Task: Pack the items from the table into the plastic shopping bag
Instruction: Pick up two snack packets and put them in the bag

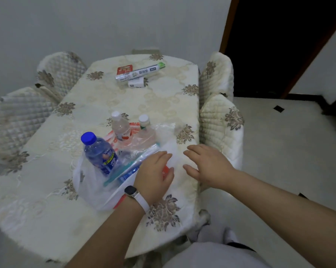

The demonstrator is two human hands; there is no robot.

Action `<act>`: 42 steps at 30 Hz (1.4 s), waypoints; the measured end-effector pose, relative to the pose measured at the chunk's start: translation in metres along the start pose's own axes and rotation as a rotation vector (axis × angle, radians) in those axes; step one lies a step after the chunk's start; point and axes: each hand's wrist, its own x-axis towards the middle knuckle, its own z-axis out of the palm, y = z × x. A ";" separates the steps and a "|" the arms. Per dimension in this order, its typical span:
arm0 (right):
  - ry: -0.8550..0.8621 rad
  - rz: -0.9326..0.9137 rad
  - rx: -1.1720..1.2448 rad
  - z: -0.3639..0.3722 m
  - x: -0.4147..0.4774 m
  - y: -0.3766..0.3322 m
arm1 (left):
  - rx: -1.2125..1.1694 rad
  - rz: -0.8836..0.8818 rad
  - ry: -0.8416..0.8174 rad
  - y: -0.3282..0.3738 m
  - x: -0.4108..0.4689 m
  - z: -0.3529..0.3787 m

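— Where's the plastic bag (89, 192)?
— Flat on the desk (37, 190), blue-capped bottle (99, 153) standing in it.
— The hands?
— Left hand (153, 176) spread flat on the bag; right hand (207, 167) open beside it, holding nothing.

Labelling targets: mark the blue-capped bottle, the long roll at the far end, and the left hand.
blue-capped bottle (101, 155): head view, on its labelled body.
long roll (140, 72): head view, mid-length of the printed wrapper.
left hand (153, 175): head view, back of the hand.
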 end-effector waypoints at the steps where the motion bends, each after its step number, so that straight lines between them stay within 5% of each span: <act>1: 0.007 0.005 0.000 -0.003 -0.004 0.006 | 0.010 0.007 -0.001 0.007 0.003 0.002; 25: 0.230 0.349 -0.038 -0.104 -0.209 0.364 | 0.158 0.560 -0.143 0.331 0.192 0.208; 42: 0.182 0.497 -0.150 -0.110 -0.166 0.525 | 0.021 0.688 -0.224 0.350 0.372 0.353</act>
